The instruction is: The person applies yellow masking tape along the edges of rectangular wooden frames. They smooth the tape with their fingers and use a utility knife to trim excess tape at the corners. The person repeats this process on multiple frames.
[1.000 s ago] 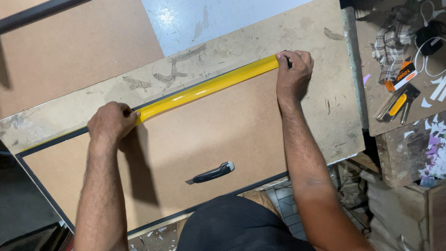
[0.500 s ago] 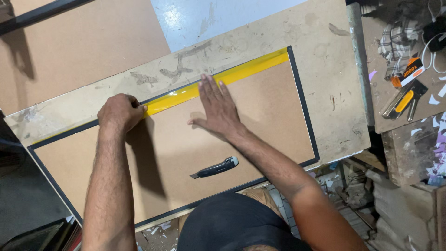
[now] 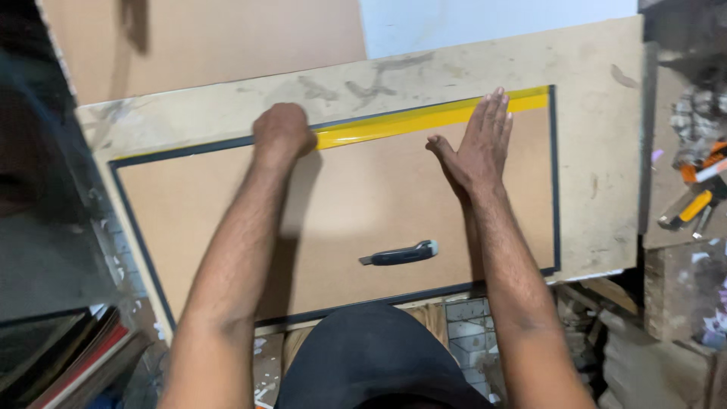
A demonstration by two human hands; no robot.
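Note:
A brown board [image 3: 341, 204] with a dark edge band lies on a worn work surface [image 3: 591, 151]. A glossy yellow strip of tape [image 3: 409, 121] runs along its far edge. My left hand [image 3: 282, 132] is closed in a fist on the strip's left end. My right hand [image 3: 477, 148] lies flat, fingers together, with the fingertips pressing on the yellow strip further right. A dark utility knife [image 3: 400, 254] rests on the board near its front edge, between my forearms.
Orange and yellow hand tools [image 3: 697, 193] lie on a cluttered side bench at the right. A pale blue sheet [image 3: 485, 23] and another brown panel [image 3: 212, 38] lie behind the work surface. Scrap and board stacks [image 3: 68, 356] sit low at the left.
My right hand slid from the strip's right end to its middle, then back toward the right, palm flat. My left fist stayed on the strip.

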